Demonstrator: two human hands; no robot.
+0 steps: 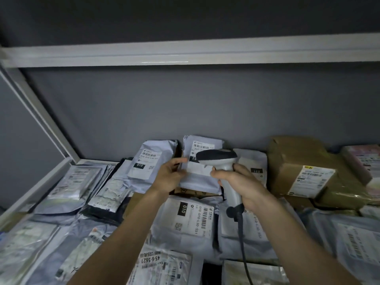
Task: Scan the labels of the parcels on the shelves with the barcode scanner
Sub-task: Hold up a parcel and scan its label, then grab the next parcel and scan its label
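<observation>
The barcode scanner is hiding part of the grey parcel's label at frame centre. The right hand is gripping the scanner's handle; left hand fingers are pinching the parcel's left edge.

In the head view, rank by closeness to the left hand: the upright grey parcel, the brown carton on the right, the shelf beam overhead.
1. Upright grey parcel: held by the left hand.
2. Brown carton: far right, beyond the scanner.
3. Shelf beam: overhead, farthest.

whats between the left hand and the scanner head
Head view: the white label of the upright grey parcel. The left hand grips that parcel's edge, and the scanner covers part of the label.
</observation>
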